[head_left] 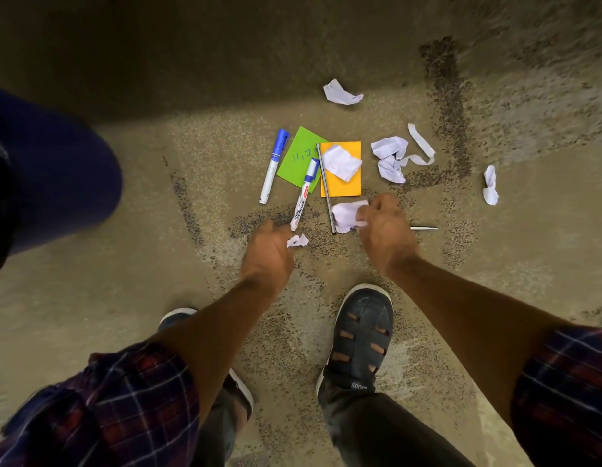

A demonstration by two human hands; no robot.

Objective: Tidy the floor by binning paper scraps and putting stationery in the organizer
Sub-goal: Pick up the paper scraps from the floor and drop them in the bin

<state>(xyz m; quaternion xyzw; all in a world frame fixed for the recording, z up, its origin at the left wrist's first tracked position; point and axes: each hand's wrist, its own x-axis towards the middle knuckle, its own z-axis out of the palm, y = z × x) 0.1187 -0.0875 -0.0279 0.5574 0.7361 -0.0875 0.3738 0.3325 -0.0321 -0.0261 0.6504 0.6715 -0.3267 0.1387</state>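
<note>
Head view has you bent over a speckled floor with both arms stretched down. Your left hand is pinching a small crumpled paper scrap at its fingertips, right by the tip of the whiteboard marker that lies half across the green sheet. Your right hand is closed on a bigger crumpled scrap, just beside the lower end of a thin metal ruler. A second marker sits left of the green sheet, and an orange pad has a folded white scrap resting on top. More scraps are scattered to the right: a cluster with a long strip, one far right, and one up near the shadow edge. A short metal stick pokes out past your right hand. Big dark blue bin sits at the left edge.
</note>
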